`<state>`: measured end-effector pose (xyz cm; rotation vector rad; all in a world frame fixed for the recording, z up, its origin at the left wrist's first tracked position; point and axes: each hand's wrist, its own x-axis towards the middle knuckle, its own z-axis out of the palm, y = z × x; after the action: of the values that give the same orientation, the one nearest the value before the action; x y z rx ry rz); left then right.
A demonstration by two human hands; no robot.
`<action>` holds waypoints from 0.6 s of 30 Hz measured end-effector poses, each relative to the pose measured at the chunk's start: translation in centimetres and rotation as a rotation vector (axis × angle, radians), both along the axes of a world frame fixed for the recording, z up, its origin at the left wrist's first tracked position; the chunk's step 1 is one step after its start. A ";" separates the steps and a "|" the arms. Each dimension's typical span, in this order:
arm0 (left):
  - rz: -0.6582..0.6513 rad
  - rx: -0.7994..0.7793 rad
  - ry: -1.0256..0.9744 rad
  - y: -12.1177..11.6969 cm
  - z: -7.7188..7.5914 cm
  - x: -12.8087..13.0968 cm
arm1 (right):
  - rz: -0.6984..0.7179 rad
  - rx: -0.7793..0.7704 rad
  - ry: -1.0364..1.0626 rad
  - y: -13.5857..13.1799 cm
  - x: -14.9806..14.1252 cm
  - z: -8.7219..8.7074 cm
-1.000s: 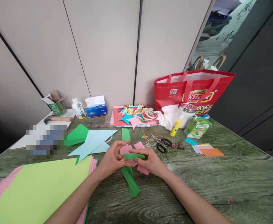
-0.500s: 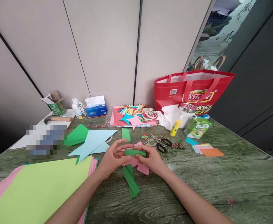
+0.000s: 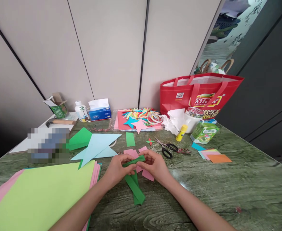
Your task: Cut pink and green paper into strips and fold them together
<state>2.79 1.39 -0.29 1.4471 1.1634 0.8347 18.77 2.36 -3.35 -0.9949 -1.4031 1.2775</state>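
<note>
A narrow folded green paper strip (image 3: 134, 160) is pinched between both hands, a little above the table. My left hand (image 3: 118, 168) closes on its left end, with thumb and fingers pressed together. At the right end my right hand (image 3: 154, 163) grips it the same way. Just below lie two more green paper strips (image 3: 135, 189), crossed over each other. Several pink paper pieces (image 3: 147, 175) lie behind and under the hands, partly hidden by them. Farther back is a flat green paper rectangle (image 3: 130, 139).
Black-handled scissors (image 3: 166, 150), a small red-green paper star (image 3: 150, 141) and a yellow glue stick (image 3: 181, 132) lie beyond my right hand. A stack of coloured paper (image 3: 49, 192) fills the left front. A red bag (image 3: 174, 96) stands at the back right, near a green carton (image 3: 204, 133).
My left hand has closed onto the strip's left end, where its fingers were spread before. The strip now looks narrower and tilts up to the right.
</note>
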 end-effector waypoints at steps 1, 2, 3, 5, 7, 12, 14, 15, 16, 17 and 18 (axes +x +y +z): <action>-0.027 -0.020 0.015 0.0 0.0 0.0 | 0.009 -0.015 0.022 -0.1 -0.1 0.1; -0.041 -0.041 0.020 0.0 -0.1 0.0 | 0.014 -0.029 0.043 -0.1 -0.1 0.2; -0.048 -0.058 0.020 0.0 -0.1 0.0 | 0.016 -0.041 0.064 -0.2 -0.1 0.3; -0.055 -0.070 0.004 0.1 -0.1 0.0 | 0.014 -0.059 0.099 -0.2 -0.2 0.5; -0.066 -0.074 -0.011 0.2 0.0 0.0 | 0.012 -0.076 0.122 -0.2 -0.2 0.6; -0.063 -0.089 -0.011 -0.1 0.5 0.1 | 0.010 -0.120 0.141 -0.1 -0.2 0.8; -0.059 -0.095 -0.008 -0.2 0.4 0.1 | 0.008 -0.136 0.146 0.0 -0.2 0.7; -0.060 -0.098 -0.004 -0.2 0.4 0.1 | 0.008 -0.146 0.149 0.0 -0.2 0.7; -0.063 -0.100 0.000 -0.2 0.3 0.0 | 0.011 -0.157 0.151 0.0 -0.2 0.7; -0.069 -0.100 0.004 -0.2 0.2 0.0 | 0.016 -0.167 0.152 0.0 -0.2 0.6; -0.077 -0.097 0.009 -0.2 0.2 -0.1 | 0.021 -0.172 0.149 0.0 -0.2 0.6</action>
<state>2.69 1.24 -0.11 1.4084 1.1319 0.7098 18.62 2.39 -2.76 -0.9794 -1.2083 1.4761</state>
